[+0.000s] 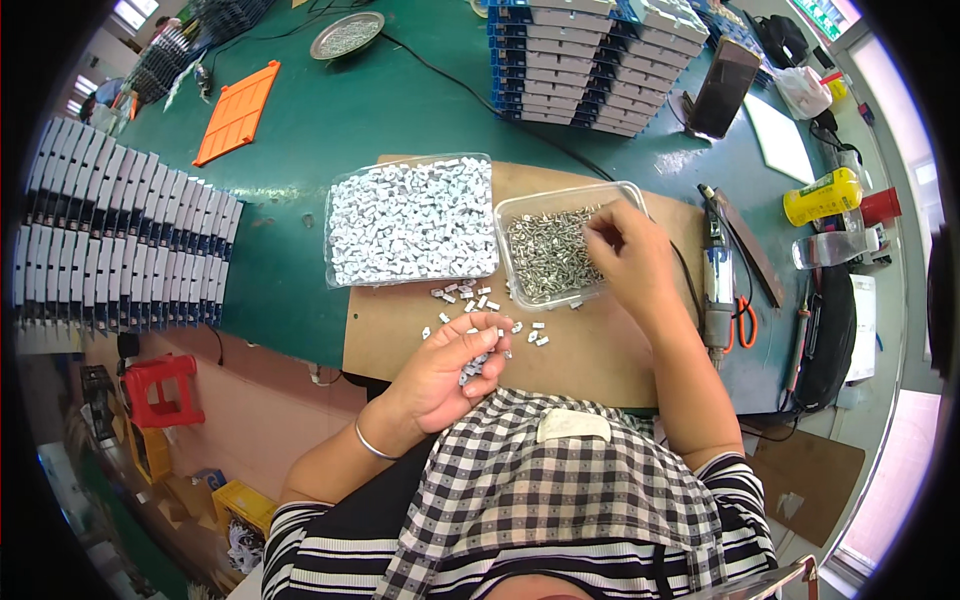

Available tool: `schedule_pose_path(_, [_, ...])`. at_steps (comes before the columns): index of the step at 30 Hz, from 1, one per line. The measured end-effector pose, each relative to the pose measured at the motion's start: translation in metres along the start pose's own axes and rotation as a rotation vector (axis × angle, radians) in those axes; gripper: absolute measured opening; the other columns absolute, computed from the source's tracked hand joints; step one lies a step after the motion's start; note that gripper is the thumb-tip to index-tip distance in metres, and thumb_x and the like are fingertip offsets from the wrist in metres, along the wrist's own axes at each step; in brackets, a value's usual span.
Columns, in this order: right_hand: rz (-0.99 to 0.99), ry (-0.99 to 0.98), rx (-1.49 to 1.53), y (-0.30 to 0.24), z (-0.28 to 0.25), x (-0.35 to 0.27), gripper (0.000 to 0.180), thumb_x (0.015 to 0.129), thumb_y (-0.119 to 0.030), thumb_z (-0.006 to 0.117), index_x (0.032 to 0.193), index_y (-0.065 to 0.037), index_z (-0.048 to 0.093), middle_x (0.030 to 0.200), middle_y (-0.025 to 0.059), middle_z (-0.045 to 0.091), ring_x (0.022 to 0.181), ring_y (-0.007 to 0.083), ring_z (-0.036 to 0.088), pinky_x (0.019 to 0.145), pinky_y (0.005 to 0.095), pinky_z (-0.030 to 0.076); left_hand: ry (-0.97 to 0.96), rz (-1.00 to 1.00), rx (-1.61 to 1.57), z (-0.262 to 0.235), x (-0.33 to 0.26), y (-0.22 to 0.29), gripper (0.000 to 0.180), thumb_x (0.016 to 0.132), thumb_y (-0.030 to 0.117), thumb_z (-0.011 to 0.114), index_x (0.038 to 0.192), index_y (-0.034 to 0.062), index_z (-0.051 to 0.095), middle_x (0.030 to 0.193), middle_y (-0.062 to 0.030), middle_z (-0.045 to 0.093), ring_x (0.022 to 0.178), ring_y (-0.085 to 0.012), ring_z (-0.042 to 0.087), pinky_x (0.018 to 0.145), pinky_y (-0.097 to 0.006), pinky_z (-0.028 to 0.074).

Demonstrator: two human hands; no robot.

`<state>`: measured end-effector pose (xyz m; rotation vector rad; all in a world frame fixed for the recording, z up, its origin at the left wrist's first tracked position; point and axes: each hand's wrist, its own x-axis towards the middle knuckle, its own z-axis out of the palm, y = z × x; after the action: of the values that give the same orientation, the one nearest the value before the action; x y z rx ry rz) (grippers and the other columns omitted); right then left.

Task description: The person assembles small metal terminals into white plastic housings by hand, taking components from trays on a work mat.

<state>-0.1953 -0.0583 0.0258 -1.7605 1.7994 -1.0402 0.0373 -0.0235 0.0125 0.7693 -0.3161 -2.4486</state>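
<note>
My left hand (455, 370), with a metal bangle at the wrist, is curled around several small white plastic parts (474, 369). Its thumb and index finger pinch one of them near the board's middle. My right hand (632, 255) reaches over the right side of a clear plastic tub (507, 203) of small metal pieces that look like screws (548, 255). Its fingertips are drawn together, and whatever lies between them is hidden. Left of that tub, a second clear tray (328, 255) is heaped with the same white plastic parts (410, 222). Loose white parts (470, 293) lie scattered in front.
A brown board (395, 345) lies on the green table (285, 240). Stacks of white-and-blue units stand at left (125, 235) and at the back (590, 65). On the right are an electric screwdriver (717, 290), orange-handled scissors (742, 325), a phone (722, 88) and a yellow bottle (822, 197).
</note>
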Motion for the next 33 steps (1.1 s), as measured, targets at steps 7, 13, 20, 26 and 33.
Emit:
schedule_pose_path(7, [0.258,-0.449,0.826,-0.036,0.000,-0.042,0.005,0.079,0.001,0.060,0.084,0.001,0.058,0.080,0.0033,0.060,0.073,0.0099,0.059,0.065,0.0223,0.048,0.030,0.035,-0.053,0.000,0.001,-0.001,0.016,0.088,0.011,0.051,0.103,0.0040,0.050,0.085,-0.0053,0.055,0.064,-0.0073,0.049,0.044,-0.016,0.035])
schedule_pose_path(13, [0.461,-0.536,1.140,-0.038,0.014,-0.054,0.008,0.079,0.000,0.061,0.086,0.000,0.058,0.081,0.0036,0.058,0.073,0.0103,0.056,0.066,0.0213,0.046,-0.040,-0.005,-0.035,-0.004,0.004,-0.003,0.014,0.088,0.012,0.052,0.101,0.0053,0.051,0.080,-0.0033,0.053,0.062,-0.0062,0.047,0.044,-0.015,0.034])
schedule_pose_path(20, [0.229,-0.484,0.930,-0.034,0.029,-0.055,0.007,0.076,0.001,0.064,0.081,0.000,0.059,0.088,0.0028,0.051,0.082,0.0098,0.053,0.074,0.0220,0.044,-0.010,0.007,-0.036,-0.002,0.002,-0.005,0.011,0.087,0.011,0.053,0.097,0.0055,0.052,0.075,-0.0033,0.053,0.059,-0.0053,0.045,0.043,-0.015,0.034])
schedule_pose_path(26, [0.489,-0.580,1.184,-0.038,0.030,-0.060,0.013,0.080,0.001,0.061,0.087,-0.001,0.050,0.084,0.0028,0.051,0.074,0.0079,0.053,0.067,0.0209,0.046,0.032,0.033,0.133,0.003,0.000,-0.001,0.008,0.086,0.007,0.055,0.091,0.0022,0.054,0.073,-0.0083,0.056,0.052,-0.0034,0.043,0.042,-0.014,0.035])
schedule_pose_path(33, [0.363,-0.556,1.006,-0.037,0.031,-0.057,0.016,0.078,-0.003,0.063,0.087,-0.002,0.049,0.076,0.0019,0.052,0.070,0.0084,0.053,0.061,0.0234,0.046,0.123,0.129,0.343,0.006,-0.005,-0.001,0.012,0.087,0.009,0.055,0.095,-0.0002,0.057,0.070,-0.0039,0.055,0.049,-0.0020,0.040,0.040,-0.013,0.030])
